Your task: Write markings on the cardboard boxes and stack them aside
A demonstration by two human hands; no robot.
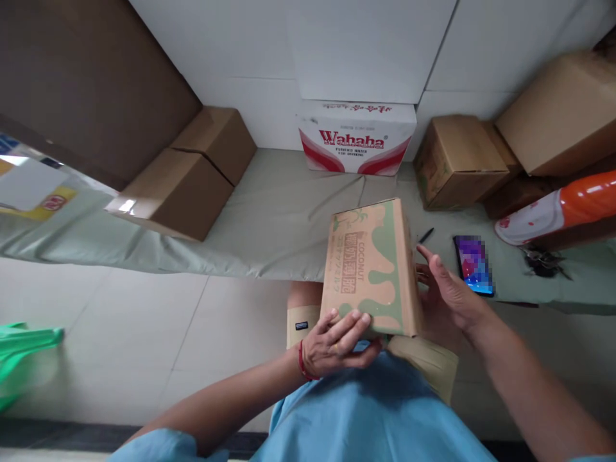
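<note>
Pale-green cloth covers desk (269, 218) by white wall, cartons lined along it. Centre: person holds coconut-print box (370, 269) over desk's near edge, above lap. L hand (337, 343) curled round box's 6 o'clock end, fingers on top, thumb beneath. R hand (447, 292) open, fingers spread, flat against box's 3 o'clock side. Pen (426, 235) and phone (474, 264) lie at 3 o'clock, keys (541, 262) beyond. Wahaha carton (356, 138) at 12; brown cartons (192, 173) at 10.

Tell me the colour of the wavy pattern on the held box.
Pale green on tan cardboard box, head view.
</note>
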